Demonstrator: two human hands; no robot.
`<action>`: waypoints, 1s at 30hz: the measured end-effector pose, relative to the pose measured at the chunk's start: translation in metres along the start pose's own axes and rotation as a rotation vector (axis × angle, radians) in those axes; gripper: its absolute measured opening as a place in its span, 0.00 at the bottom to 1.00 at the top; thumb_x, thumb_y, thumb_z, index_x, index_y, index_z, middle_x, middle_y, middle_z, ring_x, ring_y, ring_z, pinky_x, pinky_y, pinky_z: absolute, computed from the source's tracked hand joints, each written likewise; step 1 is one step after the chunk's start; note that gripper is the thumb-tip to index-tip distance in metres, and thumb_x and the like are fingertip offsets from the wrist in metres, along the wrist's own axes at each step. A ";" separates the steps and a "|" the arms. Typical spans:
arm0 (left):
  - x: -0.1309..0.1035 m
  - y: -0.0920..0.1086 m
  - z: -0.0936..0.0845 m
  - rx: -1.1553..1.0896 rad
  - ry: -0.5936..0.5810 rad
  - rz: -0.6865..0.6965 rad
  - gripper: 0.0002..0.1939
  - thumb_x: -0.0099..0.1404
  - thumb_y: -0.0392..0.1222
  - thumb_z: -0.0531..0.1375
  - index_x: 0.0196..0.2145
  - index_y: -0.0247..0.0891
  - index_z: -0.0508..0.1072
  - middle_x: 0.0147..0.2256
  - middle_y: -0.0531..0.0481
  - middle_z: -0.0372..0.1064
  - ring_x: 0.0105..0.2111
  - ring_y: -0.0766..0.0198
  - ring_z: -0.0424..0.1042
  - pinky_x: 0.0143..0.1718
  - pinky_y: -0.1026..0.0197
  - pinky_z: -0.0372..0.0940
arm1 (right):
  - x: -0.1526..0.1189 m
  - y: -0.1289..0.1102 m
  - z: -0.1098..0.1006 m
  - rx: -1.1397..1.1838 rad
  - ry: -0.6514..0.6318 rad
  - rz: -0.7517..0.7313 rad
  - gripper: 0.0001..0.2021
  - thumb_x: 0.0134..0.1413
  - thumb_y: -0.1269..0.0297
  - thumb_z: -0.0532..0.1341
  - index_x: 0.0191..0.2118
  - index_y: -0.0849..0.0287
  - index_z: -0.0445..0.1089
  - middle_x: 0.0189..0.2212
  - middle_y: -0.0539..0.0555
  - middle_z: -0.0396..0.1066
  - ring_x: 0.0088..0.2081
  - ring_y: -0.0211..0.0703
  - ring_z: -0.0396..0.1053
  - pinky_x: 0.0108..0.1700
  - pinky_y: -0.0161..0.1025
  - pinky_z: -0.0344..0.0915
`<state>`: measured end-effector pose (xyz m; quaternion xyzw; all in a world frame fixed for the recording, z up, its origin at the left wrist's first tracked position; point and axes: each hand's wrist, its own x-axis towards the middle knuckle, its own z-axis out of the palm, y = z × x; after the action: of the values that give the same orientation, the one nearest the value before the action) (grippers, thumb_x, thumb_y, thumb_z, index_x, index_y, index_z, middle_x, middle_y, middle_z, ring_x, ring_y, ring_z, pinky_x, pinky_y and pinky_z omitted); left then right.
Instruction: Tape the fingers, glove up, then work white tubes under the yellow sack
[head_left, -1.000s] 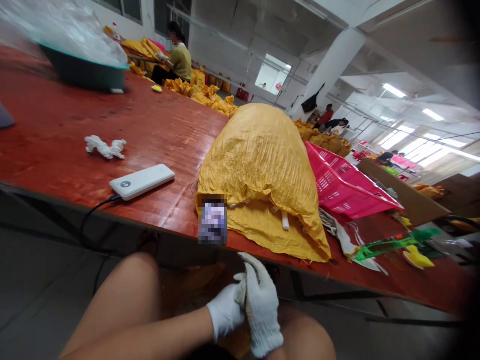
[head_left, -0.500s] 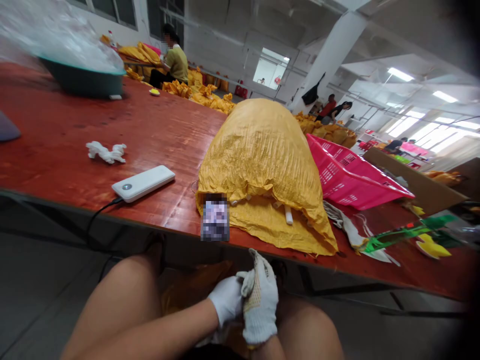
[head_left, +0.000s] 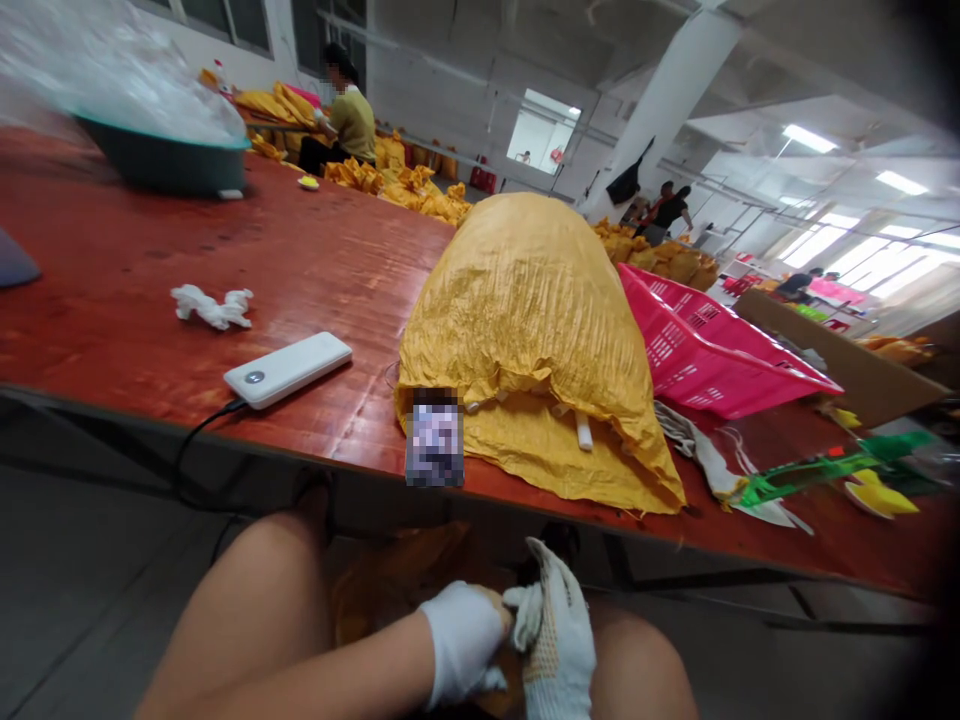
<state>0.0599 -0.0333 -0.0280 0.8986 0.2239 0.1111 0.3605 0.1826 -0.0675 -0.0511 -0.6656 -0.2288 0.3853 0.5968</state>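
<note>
White knitted glove [head_left: 562, 650] covers the right hand [head_left: 561, 625], fingers extended, over the lap; the left hand [head_left: 466, 640] touches it, grip unclear. Yellow sack [head_left: 525, 290] lies ahead on the red table [head_left: 322, 260].

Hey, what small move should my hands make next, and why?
I'd probably snug the dotted glove on your right hand: your left hand is at its thumb side, and both hands are off the red table, away from the open-mouthed yellow sack.
</note>
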 end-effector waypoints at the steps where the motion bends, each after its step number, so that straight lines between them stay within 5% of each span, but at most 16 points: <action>1: -0.009 0.005 -0.015 0.014 -0.022 0.012 0.14 0.46 0.46 0.67 0.30 0.36 0.74 0.27 0.45 0.73 0.29 0.53 0.72 0.35 0.54 0.69 | 0.001 0.006 -0.006 -0.004 -0.021 0.036 0.28 0.47 0.46 0.61 0.50 0.60 0.67 0.47 0.59 0.72 0.33 0.43 0.74 0.31 0.36 0.71; 3: -0.026 0.014 -0.051 0.091 0.046 0.180 0.11 0.58 0.48 0.59 0.34 0.38 0.72 0.29 0.49 0.72 0.31 0.59 0.72 0.44 0.55 0.67 | 0.002 0.012 -0.016 -0.108 -0.064 0.083 0.30 0.43 0.46 0.63 0.50 0.59 0.68 0.47 0.58 0.72 0.34 0.46 0.74 0.32 0.38 0.71; 5: -0.039 0.014 -0.087 0.177 0.366 0.225 0.13 0.65 0.41 0.51 0.45 0.38 0.68 0.35 0.49 0.72 0.37 0.63 0.71 0.58 0.49 0.55 | 0.001 0.009 -0.020 -0.285 -0.076 0.090 0.28 0.42 0.47 0.64 0.50 0.56 0.69 0.43 0.55 0.75 0.40 0.48 0.73 0.38 0.38 0.70; 7: -0.045 0.003 -0.117 0.241 0.623 0.166 0.16 0.65 0.36 0.49 0.50 0.39 0.63 0.41 0.48 0.71 0.43 0.63 0.70 0.63 0.44 0.41 | 0.000 -0.006 -0.020 -0.355 -0.064 0.023 0.26 0.47 0.48 0.62 0.52 0.53 0.67 0.40 0.52 0.76 0.42 0.47 0.73 0.42 0.39 0.69; 10: -0.044 -0.027 -0.140 0.284 0.744 0.000 0.14 0.66 0.38 0.50 0.49 0.42 0.65 0.45 0.48 0.71 0.48 0.59 0.68 0.63 0.41 0.32 | 0.003 -0.047 -0.016 -0.213 -0.036 -0.181 0.26 0.53 0.51 0.58 0.56 0.54 0.61 0.36 0.53 0.76 0.39 0.44 0.73 0.46 0.41 0.67; 17: -0.028 -0.065 -0.148 0.311 0.673 -0.262 0.14 0.68 0.45 0.47 0.42 0.42 0.70 0.43 0.50 0.72 0.47 0.57 0.69 0.60 0.36 0.23 | 0.045 -0.129 -0.011 -0.268 0.148 -0.503 0.22 0.55 0.54 0.57 0.54 0.57 0.64 0.38 0.56 0.74 0.41 0.45 0.72 0.50 0.45 0.64; 23: -0.025 -0.079 -0.152 0.306 0.971 -0.437 0.19 0.67 0.45 0.47 0.50 0.35 0.66 0.49 0.39 0.68 0.52 0.51 0.65 0.61 0.36 0.26 | 0.103 -0.145 0.002 -0.887 0.106 -0.485 0.19 0.54 0.51 0.53 0.49 0.51 0.68 0.46 0.54 0.70 0.48 0.49 0.67 0.51 0.45 0.61; 26: -0.028 -0.081 -0.152 0.231 1.025 -0.381 0.18 0.67 0.45 0.47 0.48 0.38 0.68 0.48 0.43 0.69 0.51 0.53 0.66 0.62 0.37 0.26 | 0.133 -0.148 0.014 -1.235 0.101 -0.471 0.22 0.54 0.49 0.53 0.51 0.54 0.66 0.44 0.57 0.70 0.45 0.51 0.68 0.46 0.44 0.62; 30: -0.034 -0.071 -0.149 0.058 0.972 -0.214 0.14 0.64 0.43 0.52 0.46 0.41 0.69 0.43 0.47 0.72 0.48 0.56 0.69 0.62 0.38 0.27 | 0.153 -0.145 0.022 -1.339 0.112 -0.433 0.22 0.56 0.50 0.50 0.43 0.61 0.69 0.38 0.62 0.71 0.41 0.55 0.69 0.40 0.45 0.62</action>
<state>-0.0468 0.0844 0.0273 0.7246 0.4602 0.4730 0.1986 0.2797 0.0895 0.0534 -0.8482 -0.5128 -0.0005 0.1330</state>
